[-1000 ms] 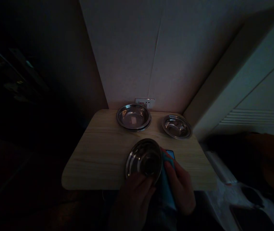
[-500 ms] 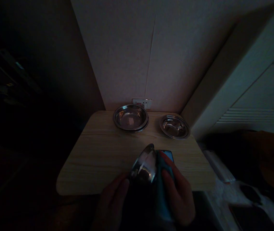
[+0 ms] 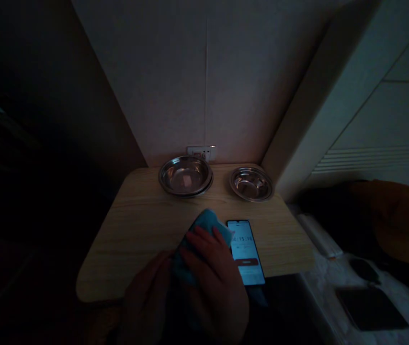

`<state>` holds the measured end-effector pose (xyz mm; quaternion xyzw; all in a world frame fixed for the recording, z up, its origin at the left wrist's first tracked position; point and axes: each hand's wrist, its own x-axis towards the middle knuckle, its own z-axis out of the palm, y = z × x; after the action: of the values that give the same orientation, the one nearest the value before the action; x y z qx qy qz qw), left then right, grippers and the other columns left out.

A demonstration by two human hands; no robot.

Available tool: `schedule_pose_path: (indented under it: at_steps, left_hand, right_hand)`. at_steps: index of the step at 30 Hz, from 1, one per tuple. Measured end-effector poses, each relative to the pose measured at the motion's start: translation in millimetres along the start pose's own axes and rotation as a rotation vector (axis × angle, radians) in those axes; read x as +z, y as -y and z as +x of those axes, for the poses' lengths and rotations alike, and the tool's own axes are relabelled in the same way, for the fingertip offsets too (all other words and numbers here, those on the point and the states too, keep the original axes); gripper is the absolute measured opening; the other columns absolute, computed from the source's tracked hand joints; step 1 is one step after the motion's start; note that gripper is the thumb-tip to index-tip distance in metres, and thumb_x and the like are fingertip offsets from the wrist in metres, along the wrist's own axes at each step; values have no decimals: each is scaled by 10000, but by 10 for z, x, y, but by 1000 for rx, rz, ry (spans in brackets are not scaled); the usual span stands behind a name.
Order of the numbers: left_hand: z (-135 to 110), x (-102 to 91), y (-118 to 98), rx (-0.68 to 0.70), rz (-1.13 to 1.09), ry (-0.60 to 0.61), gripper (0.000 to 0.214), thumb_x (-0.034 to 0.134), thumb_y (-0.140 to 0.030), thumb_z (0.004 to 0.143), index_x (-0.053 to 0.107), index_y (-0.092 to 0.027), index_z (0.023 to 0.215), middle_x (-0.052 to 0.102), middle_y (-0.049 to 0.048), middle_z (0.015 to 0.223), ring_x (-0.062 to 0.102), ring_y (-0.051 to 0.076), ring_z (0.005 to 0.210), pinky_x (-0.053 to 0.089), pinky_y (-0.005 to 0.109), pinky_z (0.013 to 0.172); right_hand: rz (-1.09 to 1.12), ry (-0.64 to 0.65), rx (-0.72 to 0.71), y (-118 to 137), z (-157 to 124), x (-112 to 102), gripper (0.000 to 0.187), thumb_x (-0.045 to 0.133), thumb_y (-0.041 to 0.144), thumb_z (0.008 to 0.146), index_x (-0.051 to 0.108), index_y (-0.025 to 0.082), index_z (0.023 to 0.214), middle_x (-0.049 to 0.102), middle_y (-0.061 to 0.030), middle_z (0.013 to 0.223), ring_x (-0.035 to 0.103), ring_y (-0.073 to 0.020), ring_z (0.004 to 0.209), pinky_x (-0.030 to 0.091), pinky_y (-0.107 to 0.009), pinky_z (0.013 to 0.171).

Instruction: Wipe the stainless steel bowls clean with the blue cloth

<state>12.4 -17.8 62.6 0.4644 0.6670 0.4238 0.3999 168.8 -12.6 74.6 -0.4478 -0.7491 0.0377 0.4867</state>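
Dim wooden table [image 3: 136, 215]: right hand [image 3: 213, 275] clutches blue cloth [image 3: 204, 224] bunched lengthwise toward the wall; left hand [image 3: 146, 299], hold unclear.

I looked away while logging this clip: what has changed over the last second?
The right hand has swept the blue cloth leftward over the hand-held steel bowl, now hidden, uncovering the phone. The left hand stays beside it. The larger bowl and smaller bowl by the wall kept their places.

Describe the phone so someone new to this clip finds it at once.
On the pale wooden table against the wall, look near the front edge, just right of the right hand holding a blue cloth. The phone lies flat there, its screen lit; the steel dishes behind are round.
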Motion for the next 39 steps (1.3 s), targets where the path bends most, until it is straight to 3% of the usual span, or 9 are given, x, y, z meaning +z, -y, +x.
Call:
schedule_pose_path:
  at_steps: [6, 9, 13, 19, 25, 29, 34, 36, 39]
  left_hand:
    - [-19, -1, -49, -75, -44, 46, 444, 570, -584, 699, 713, -209, 888, 714, 69, 973, 621, 252, 950, 469, 278, 845]
    - [2, 48, -92, -122, -72, 105, 460, 610, -597, 646, 716, -193, 838, 721, 75, 923, 635, 255, 876, 498, 278, 756]
    - [25, 64, -100, -146, -99, 43, 400, 691, -552, 576, 709, -185, 736, 718, 60, 812, 632, 235, 811, 495, 254, 722]
    - [106, 79, -61, -253, -490, 78, 413, 632, -561, 656, 684, -153, 690, 670, 48, 640, 604, 211, 647, 485, 285, 580]
    - [148, 172, -61, -296, -571, 73, 347, 717, -478, 603, 697, -141, 685, 696, 52, 690, 608, 211, 682, 491, 296, 635]
    - [179, 212, -144, -438, -787, 59, 306, 637, -422, 705, 717, -139, 791, 724, 69, 785, 644, 234, 779, 507, 335, 738]
    - [251, 320, -240, -739, -1045, 179, 375, 416, -330, 869, 661, -149, 1087, 723, 88, 969, 624, 241, 1013, 440, 389, 938]
    - [255, 370, -237, -699, -1080, 189, 379, 405, -302, 877, 633, -149, 1138, 715, 92, 1006, 609, 235, 1053, 426, 395, 963]
    - [207, 416, -214, -524, -1103, 213, 359, 480, -295, 845, 644, -121, 1113, 710, 124, 1009, 608, 253, 1057, 446, 405, 943]
  right_hand:
    - [83, -80, 265, -204, 6, -98, 261, 444, 208, 902, 601, 181, 1109, 634, -100, 1130, 601, -192, 1047, 524, -325, 860]
    - [-5, -26, 108, -121, -44, -137, 280, 467, 195, 879, 594, 150, 1125, 599, -120, 1195, 535, -223, 1147, 467, -377, 952]
    - [35, 88, -125, -86, -24, -189, 294, 479, 197, 861, 589, 133, 1126, 622, -111, 1169, 499, -227, 1190, 395, -410, 1025]
    - [148, 35, 325, -360, -9, -190, 269, 424, 223, 914, 577, 203, 1134, 675, -68, 1074, 635, -182, 994, 540, -305, 830]
    - [137, 177, 17, -183, 107, -211, 297, 495, 202, 856, 580, 160, 1137, 606, -110, 1198, 533, -228, 1147, 464, -391, 956]
    - [194, 209, 169, -346, 123, -229, 295, 446, 229, 895, 564, 179, 1161, 634, -90, 1161, 587, -205, 1081, 499, -358, 915]
    - [27, 71, 283, -342, -271, -103, 425, 404, 207, 916, 396, 199, 1342, 505, -97, 1332, 477, -225, 1218, 475, -395, 949]
    - [-79, 14, 186, -213, -405, -33, 470, 419, 178, 896, 370, 174, 1363, 428, -114, 1392, 391, -253, 1282, 453, -430, 968]
    - [-210, -7, -42, -84, -459, 7, 437, 426, 161, 873, 451, 111, 1306, 515, -132, 1315, 342, -277, 1308, 396, -473, 1010]
